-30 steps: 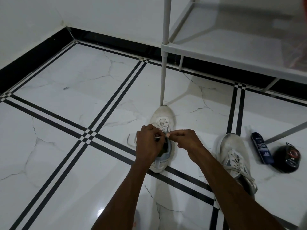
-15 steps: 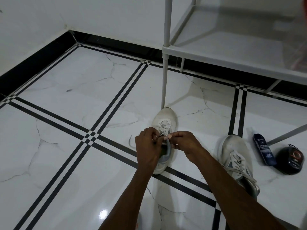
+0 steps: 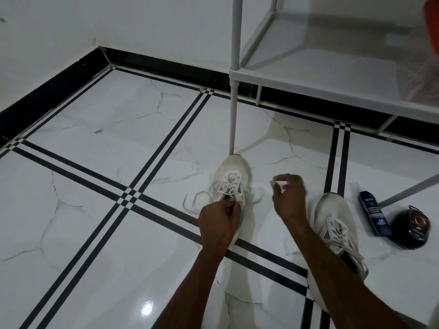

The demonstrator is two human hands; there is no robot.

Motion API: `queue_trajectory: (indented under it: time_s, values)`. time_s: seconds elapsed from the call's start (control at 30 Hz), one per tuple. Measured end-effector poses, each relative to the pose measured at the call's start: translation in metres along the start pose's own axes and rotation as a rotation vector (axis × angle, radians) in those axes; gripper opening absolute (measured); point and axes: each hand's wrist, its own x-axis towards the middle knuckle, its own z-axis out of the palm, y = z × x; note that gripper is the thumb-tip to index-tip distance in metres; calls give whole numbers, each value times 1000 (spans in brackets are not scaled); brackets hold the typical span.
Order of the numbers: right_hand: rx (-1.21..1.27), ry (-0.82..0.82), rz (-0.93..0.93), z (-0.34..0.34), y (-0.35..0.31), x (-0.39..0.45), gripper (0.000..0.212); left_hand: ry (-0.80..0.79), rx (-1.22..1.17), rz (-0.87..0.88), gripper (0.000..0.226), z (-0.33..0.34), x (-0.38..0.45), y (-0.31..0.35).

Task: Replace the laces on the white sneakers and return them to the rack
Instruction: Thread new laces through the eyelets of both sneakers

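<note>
Two hands: left hand gripped the white sneaker's collar; right hand, at 3 o'clock, pinched its loosened lace.

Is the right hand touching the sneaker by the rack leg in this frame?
Apart. The head view shows bare floor between the right hand and the sneaker; only the left hand is on it.

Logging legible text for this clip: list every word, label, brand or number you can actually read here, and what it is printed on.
None can be read with confidence.
Dark blue bottle: several lines of white print, too blurred to read.
Round black container: red and white circular mark on top, no legible letters.
Both sneakers, middle and right: no readable branding.
</note>
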Motion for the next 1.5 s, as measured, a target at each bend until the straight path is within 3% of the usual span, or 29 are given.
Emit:
queue_trajectory:
  time_s: [0.07, 0.13, 0.23, 0.37, 0.43, 0.5, 0.57, 0.67, 0.8, 0.83, 0.93, 1.0, 1.03, 1.13, 1.2, 1.37, 1.5]
  values:
    - [71, -334, -140, 14, -22, -15, 8, -18, -18, -16, 30, 0, 1, 1]
    - [-16, -497, -207, 24, -33, -21, 10, -33, -42, -31, 26, 0, 1, 0]
    - [-210, -428, -246, 26, -23, -16, 15, -51, -11, -36, 30, -2, 1, -2]
    - [-664, -209, -42, -9, 17, -11, 14, -24, 29, -51, 32, 0, 3, -2]
    - [-629, -173, -68, -11, 23, -16, 13, -15, 26, -53, 31, 0, 3, 1]
    - [-370, -244, -134, 4, 4, -19, 41, -12, 11, -49, 27, 0, 4, 3]
    - [-284, -360, -201, 22, -20, -16, 39, -27, -4, -55, 27, -1, 4, 5]
    - [-438, -422, -229, 34, -22, -18, 12, -46, -13, -67, 28, 1, 5, 3]
    - [-837, -444, -54, 13, 24, -24, 22, -8, 19, -58, 30, 0, 3, 0]
    - [-832, -441, -10, 11, 30, -24, 25, -9, 14, -54, 30, 0, 4, 0]
    - [-428, -360, -23, 9, 11, -23, 39, -12, -36, -60, 29, 2, 4, 3]
    - [-253, -264, -21, 10, -10, -21, 22, 32, -85, -95, 30, 2, 3, 6]
    - [-233, -278, 31, 11, -19, -20, 26, 84, -116, -116, 30, 0, 3, 6]
    - [-51, -473, 400, 12, -31, -20, 57, 234, -201, -221, 27, -4, 4, 4]
    - [175, -550, 640, 16, -34, -24, 59, 250, -206, -295, 27, -6, 7, 1]
    - [503, -455, 709, 31, -39, -32, 28, 136, -297, -407, 37, -3, 21, -7]
    - [658, -415, 717, 35, -41, -36, 11, 71, -466, -457, 24, -2, 36, -8]
